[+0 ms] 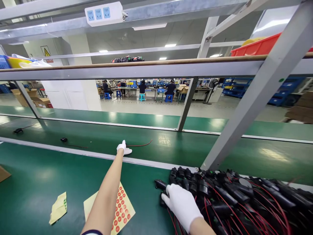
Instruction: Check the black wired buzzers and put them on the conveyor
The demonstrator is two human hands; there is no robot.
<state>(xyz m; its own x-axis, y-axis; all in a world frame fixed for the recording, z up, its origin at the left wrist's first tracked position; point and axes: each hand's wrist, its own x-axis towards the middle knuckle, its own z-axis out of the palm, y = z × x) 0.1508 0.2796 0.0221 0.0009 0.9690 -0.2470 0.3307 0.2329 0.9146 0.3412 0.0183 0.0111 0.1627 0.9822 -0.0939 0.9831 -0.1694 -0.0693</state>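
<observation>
Smooth green bench | heap of black plastic cylinders with red wires | white-gloved right hand: fingers at heap's leftmost black cylinder, grip unclear | white-gloved left hand: fingers parted, thin red wire extending rightward beside them

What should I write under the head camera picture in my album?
Left hand near a red wire, right hand at a pile of black parts.

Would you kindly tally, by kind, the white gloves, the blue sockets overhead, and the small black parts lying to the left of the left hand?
White gloves: 2
Blue sockets: 3
Small black parts: 2
Total: 7
</observation>
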